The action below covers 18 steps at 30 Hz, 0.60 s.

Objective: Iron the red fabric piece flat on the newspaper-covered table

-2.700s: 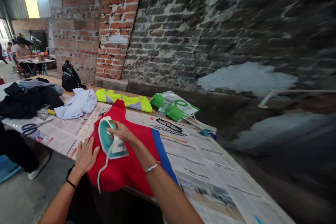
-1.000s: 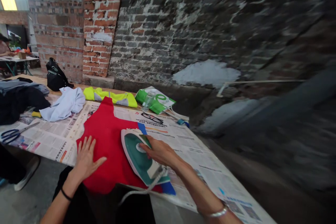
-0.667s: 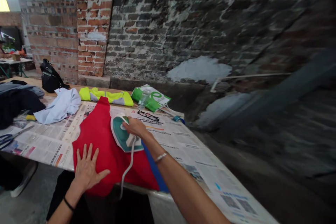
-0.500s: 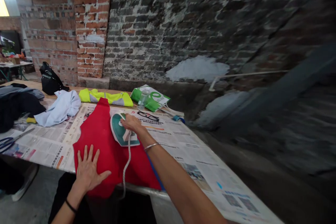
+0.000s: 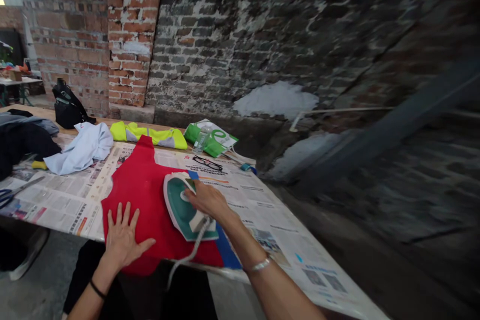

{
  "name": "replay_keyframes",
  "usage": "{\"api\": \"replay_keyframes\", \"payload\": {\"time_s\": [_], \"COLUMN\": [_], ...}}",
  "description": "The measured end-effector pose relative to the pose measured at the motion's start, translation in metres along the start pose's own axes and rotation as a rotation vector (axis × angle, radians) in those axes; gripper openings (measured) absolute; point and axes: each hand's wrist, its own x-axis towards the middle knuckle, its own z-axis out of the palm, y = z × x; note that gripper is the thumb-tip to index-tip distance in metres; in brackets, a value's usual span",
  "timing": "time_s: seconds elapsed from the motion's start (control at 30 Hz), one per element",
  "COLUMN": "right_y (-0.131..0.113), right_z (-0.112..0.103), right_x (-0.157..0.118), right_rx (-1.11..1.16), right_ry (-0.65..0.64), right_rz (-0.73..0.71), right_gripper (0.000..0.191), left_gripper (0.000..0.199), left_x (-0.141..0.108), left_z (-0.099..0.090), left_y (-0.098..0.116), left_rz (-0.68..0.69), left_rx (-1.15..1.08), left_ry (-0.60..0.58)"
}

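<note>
A red cloth piece (image 5: 140,175) with a blue strip (image 5: 228,247) along its right side lies on the newspaper-covered table (image 5: 281,255). My left hand (image 5: 123,240) rests flat on the red cloth near the front edge, fingers spread. With my right hand (image 5: 210,200) I grip the handle of a teal and white clothes iron (image 5: 178,205), which sits on the right part of the cloth. Its pale cord (image 5: 193,252) trails over the table's front edge. The iron's soleplate is hidden, and part of the handle lies behind my fingers.
Scissors (image 5: 18,191), dark clothes (image 5: 24,142) and a pale blue garment (image 5: 84,149) lie to the left. Towards the back are a black bag (image 5: 69,107), a yellow reflective garment (image 5: 161,138), a green-white bag (image 5: 215,141), a clear bottle (image 5: 201,141) and eyeglasses (image 5: 207,162). A brick wall stands behind.
The iron, in my right hand, has slid right and nearer to me over the red cloth. More of the blue strip shows. My left hand stays in place on the cloth.
</note>
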Motion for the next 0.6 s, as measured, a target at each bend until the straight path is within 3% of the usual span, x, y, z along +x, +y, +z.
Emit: {"api": "replay_keyframes", "payload": {"time_s": [0.17, 0.3, 0.4, 0.6], "right_y": [-0.029, -0.035, -0.026, -0.003], "right_z": [-0.015, -0.02, -0.015, 0.002], "right_x": [0.064, 0.08, 0.058, -0.035], "right_rx": [0.028, 0.031, 0.01, -0.023], "right_ry": [0.057, 0.051, 0.047, 0.01], "right_rz": [0.094, 0.096, 0.092, 0.04], "right_gripper": [0.045, 0.043, 0.043, 0.042], "left_gripper": [0.089, 0.089, 0.09, 0.091], "left_x": [0.0, 0.001, 0.001, 0.001], "left_z": [0.0, -0.004, -0.007, -0.004], "left_y": [-0.001, 0.001, 0.002, 0.001], "left_rz": [0.012, 0.009, 0.007, 0.007], "left_rx": [0.025, 0.021, 0.003, -0.034], "left_ry": [0.006, -0.022, -0.037, -0.031]}}
